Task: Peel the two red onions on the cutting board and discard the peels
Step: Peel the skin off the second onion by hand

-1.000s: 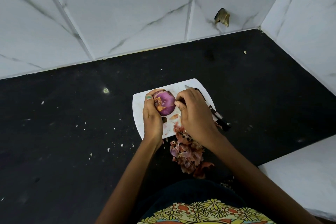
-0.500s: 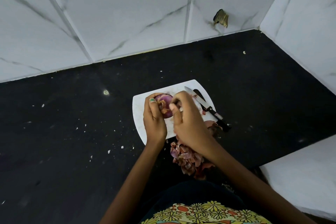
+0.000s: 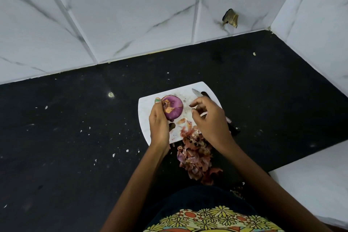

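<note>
On the cutting board's (image 3: 146,117) left half, the left hand (image 3: 159,124) holds the red onion (image 3: 173,109), now uncovered and mostly purple. Toward the board's right edge, the right hand (image 3: 211,118) has let go and drawn away, fingers loosely curled on nothing, exposing the knife (image 3: 196,92). Peels (image 3: 195,156) spill over the near edge onto the black counter (image 3: 75,137).
</note>
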`<state>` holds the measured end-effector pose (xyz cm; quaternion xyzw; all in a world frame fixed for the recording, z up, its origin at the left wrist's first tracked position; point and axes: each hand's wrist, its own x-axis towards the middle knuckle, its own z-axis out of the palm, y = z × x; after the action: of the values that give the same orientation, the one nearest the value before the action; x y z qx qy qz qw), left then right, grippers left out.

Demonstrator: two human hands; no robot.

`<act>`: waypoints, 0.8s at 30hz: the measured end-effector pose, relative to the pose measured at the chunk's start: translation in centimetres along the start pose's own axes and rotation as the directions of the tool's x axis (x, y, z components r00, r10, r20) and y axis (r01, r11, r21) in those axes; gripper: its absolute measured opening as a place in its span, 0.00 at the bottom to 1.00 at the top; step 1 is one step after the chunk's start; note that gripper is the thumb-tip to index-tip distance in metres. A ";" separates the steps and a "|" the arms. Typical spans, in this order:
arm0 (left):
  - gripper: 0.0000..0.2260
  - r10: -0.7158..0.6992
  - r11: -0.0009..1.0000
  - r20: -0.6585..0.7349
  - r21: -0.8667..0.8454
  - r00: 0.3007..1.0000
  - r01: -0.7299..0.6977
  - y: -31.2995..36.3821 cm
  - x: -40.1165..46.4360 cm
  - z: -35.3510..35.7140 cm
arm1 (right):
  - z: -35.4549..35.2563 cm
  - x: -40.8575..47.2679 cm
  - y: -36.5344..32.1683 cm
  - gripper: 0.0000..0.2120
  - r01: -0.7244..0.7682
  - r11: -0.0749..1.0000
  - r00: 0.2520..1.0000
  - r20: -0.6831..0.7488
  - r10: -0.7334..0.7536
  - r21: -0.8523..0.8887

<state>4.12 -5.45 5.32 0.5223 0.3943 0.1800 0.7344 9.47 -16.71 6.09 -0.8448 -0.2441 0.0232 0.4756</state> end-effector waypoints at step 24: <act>0.14 0.111 0.988 0.010 0.102 0.994 -0.112 -0.2 -0.3 0.2 | 1.4 -0.6 -1.7 0.05 0.293 0.944 0.951 -0.060 -0.304 -0.150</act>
<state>4.06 -5.88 5.25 0.5810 0.3715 0.1990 0.6963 7.90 -15.14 6.61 -0.8294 -0.3505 -0.1007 0.4232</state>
